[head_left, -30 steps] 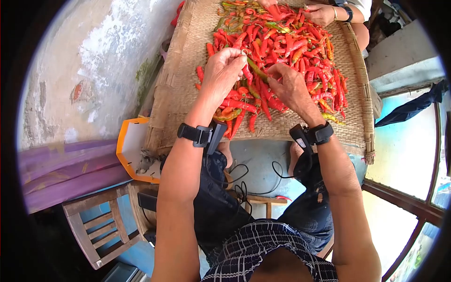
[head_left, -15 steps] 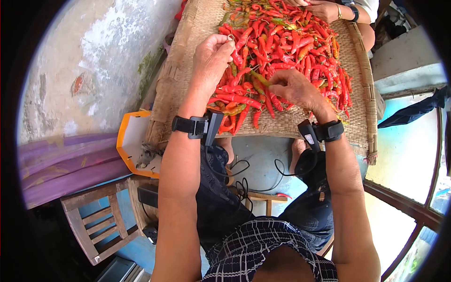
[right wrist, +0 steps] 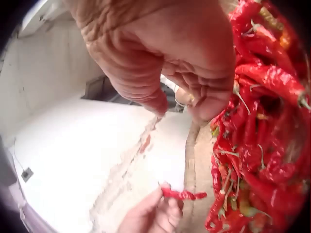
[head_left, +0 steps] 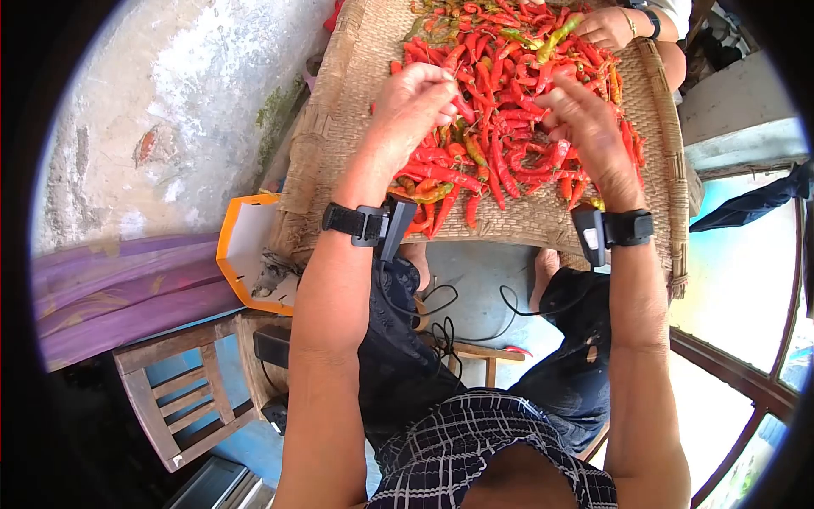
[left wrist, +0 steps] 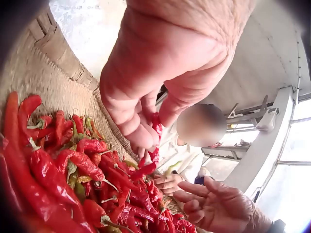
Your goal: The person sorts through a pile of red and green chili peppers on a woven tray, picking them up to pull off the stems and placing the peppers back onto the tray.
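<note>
The left hand pinches a thin red pepper with its thumb and fingers, so its grip is narrow. The pepper is up in the air by the heap of peppers, nearer to the left edge of the woven mat. The right hand has a wide, loose grip, with the thumb away from the fingers. It is over the heap, closer to the right edge. The heap is mostly red. By the far part of the right edge, another person's hand is near a yellow-green pepper.
</note>
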Tool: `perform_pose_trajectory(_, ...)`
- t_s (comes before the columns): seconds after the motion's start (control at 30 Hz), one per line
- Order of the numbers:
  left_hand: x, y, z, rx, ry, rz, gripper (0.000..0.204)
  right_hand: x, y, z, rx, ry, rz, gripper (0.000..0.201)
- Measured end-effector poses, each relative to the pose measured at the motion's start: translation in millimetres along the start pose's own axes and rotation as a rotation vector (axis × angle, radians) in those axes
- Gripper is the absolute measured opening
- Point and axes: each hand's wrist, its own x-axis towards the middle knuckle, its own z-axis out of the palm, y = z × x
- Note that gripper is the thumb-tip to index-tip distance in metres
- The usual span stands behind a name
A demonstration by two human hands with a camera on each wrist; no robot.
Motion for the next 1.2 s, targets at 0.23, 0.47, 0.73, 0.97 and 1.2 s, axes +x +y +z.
perform_pose_trajectory(0.23,-10.7,2.3,20.9,0.144,-0.326,-0.053,0.025,-14.4,19.1,35.8,-0.419,-0.355,-0.007,0.027)
perform_pose_trajectory(0.47,-46.9,9.7,-11.3,1.115,-0.298,0.159,0.074,-18.0,19.2,28.8,-0.53,-0.402,0.012,0.025)
perform_pose_trajectory(0.73,-85.5,-23.5,4.0,1.388,-0.313,0.05,0.084,-19.2,25.1,19.4,-0.47,-0.426,0.069,0.021)
perform_pose_trajectory(0.97,-78.9,-28.1,-6.1,1.375,-0.192,0.055,0.059,-42.0,28.6,5.2,-0.565,-0.386,0.191,0.022)
perform_pose_trajectory(1.2,-46.1,-39.6,-7.9,1.517,-0.017,0.222,0.017,-56.3,34.8,-8.4,-0.522,-0.337,0.211,0.024)
